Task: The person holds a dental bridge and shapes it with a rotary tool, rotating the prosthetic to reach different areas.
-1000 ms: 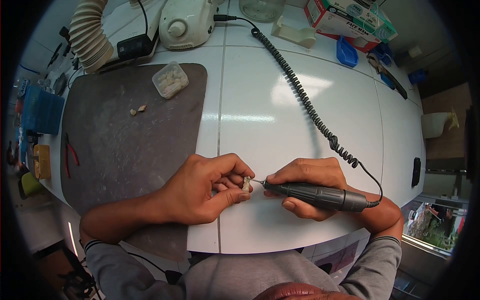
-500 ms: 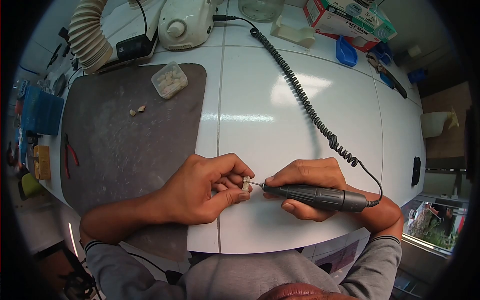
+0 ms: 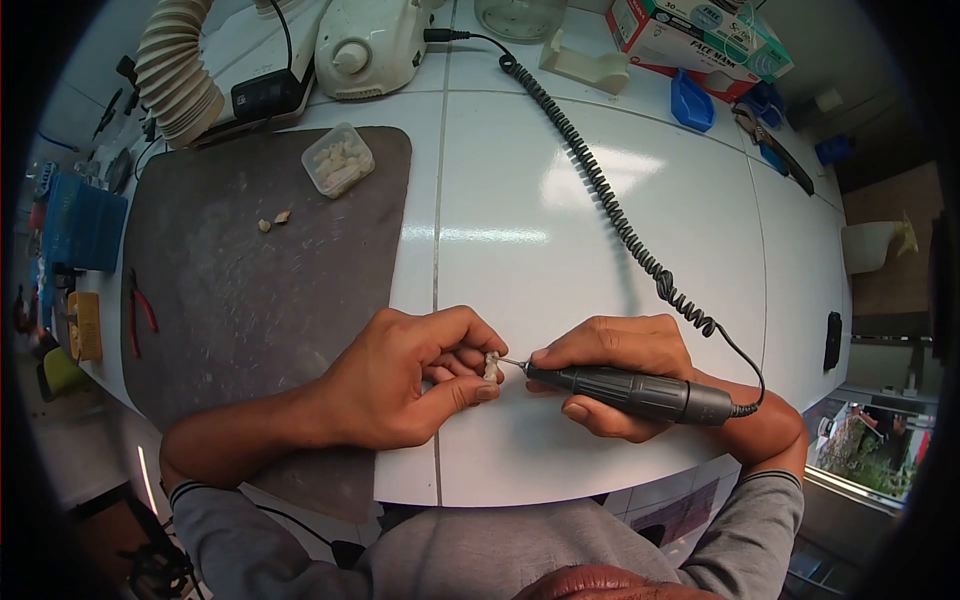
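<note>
Head view: clamping pale piece (image 3: 491,369) in left grip (image 3: 405,378), handpiece (image 3: 640,393) in right grip (image 3: 628,346), shifting bit (image 3: 512,362) toward left index fingertip (image 3: 497,345), likely working another spot.

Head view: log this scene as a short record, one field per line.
Left hand: pinches a small pale piece between thumb and fingers
Right hand: grips a black drill; its tip is at the piece, exact contact too small to tell
Cord: coiled, links drill to the white machine with a knob
Mat: holds a clear tub of pale pieces, two loose bits and red-handled pliers
</note>
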`<state>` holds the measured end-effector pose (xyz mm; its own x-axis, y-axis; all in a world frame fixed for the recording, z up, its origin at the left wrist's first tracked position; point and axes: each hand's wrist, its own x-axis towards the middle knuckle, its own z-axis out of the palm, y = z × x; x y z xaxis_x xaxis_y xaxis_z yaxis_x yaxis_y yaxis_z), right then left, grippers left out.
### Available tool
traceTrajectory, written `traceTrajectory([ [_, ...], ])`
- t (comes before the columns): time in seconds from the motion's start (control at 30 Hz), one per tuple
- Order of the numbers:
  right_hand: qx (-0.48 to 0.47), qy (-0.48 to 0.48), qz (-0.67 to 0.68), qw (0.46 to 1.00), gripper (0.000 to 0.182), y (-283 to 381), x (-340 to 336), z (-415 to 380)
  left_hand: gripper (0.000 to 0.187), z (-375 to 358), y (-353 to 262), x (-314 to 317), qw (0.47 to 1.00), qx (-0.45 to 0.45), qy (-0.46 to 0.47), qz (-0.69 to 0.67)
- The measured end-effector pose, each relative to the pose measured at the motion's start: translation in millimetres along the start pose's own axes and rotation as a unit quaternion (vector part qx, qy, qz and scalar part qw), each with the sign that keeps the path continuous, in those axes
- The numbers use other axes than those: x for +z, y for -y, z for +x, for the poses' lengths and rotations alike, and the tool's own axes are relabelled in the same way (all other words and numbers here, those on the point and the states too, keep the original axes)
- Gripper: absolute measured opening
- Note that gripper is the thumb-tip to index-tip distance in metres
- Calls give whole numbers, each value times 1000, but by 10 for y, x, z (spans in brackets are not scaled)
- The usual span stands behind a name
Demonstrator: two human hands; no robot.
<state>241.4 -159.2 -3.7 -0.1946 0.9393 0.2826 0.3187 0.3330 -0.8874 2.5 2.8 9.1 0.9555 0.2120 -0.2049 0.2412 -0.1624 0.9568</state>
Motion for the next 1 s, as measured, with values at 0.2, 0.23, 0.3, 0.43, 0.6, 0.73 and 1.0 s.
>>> traceTrajectory([
  [0.2,13,6,2,1000,36,8,-19,4,31,-1,14,-2,1000,-1,2,-2],
  [0.23,15,5,0,1000,36,15,-18,7,31,-1,12,-1,1000,-1,2,-2],
  [0.3,15,4,-2,1000,37,16,-21,10,31,0,7,-2,1000,0,1,-1],
  [0.43,16,5,2,1000,37,7,-25,3,31,0,9,-2,1000,4,1,0],
  [0.6,4,8,0,1000,37,11,-15,8,31,-3,26,6,1000,2,-1,-2],
  [0.73,-6,8,0,1000,37,-5,-3,2,31,1,9,3,1000,-3,-1,1],
  [1.0,-3,5,4,1000,36,4,-5,1,31,-5,21,5,1000,3,0,-4],
])
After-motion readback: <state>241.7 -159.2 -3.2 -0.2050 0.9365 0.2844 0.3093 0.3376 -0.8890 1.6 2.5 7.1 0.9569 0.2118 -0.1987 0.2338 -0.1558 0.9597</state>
